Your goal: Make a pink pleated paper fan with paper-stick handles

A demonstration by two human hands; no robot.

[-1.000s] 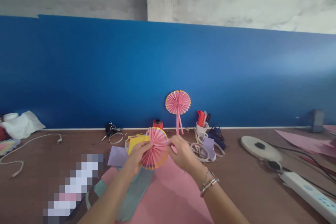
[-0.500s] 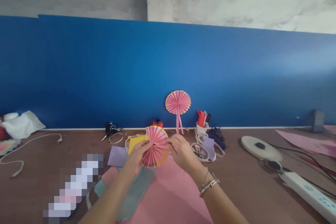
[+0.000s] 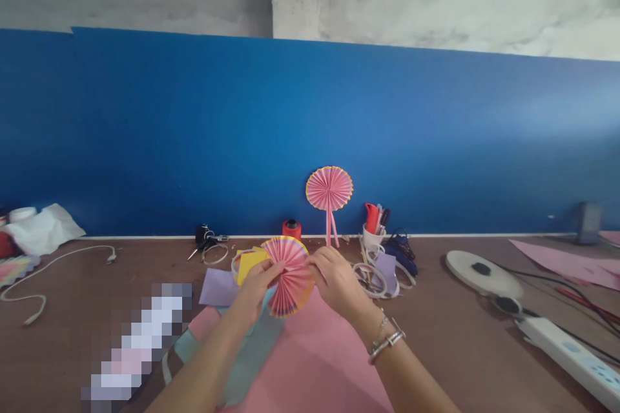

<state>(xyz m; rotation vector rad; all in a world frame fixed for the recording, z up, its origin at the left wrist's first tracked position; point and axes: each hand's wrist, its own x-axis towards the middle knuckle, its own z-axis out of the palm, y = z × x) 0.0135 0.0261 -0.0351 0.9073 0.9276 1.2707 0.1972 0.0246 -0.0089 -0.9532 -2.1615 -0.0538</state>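
Between my hands is a pleated pink paper fan [image 3: 293, 271] with a yellow-edged rim, spread nearly into a full circle and held above the table. My left hand [image 3: 259, 281] pinches it near its centre from the left. At its right rim, the closed fingers of my right hand [image 3: 334, 274] grip the edge; the fingertips are partly hidden. Behind, a second round pink paper fan [image 3: 329, 188] with two pink strips as a handle stands upright against the blue partition. Beneath my hands lies a large pink paper sheet [image 3: 314, 355].
Yellow paper [image 3: 250, 264], purple paper [image 3: 217, 287] and a grey-green sheet [image 3: 256, 355] lie by my left arm. A white cup [image 3: 372, 235] holds red-handled scissors and pens at the back. On the right are a white disc [image 3: 482, 276] and a power strip [image 3: 571, 358].
The fan in my hands has turned slightly, its upper left edge swinging left and its lower edge dropping a little. Both hands keep their hold in nearly the same place.
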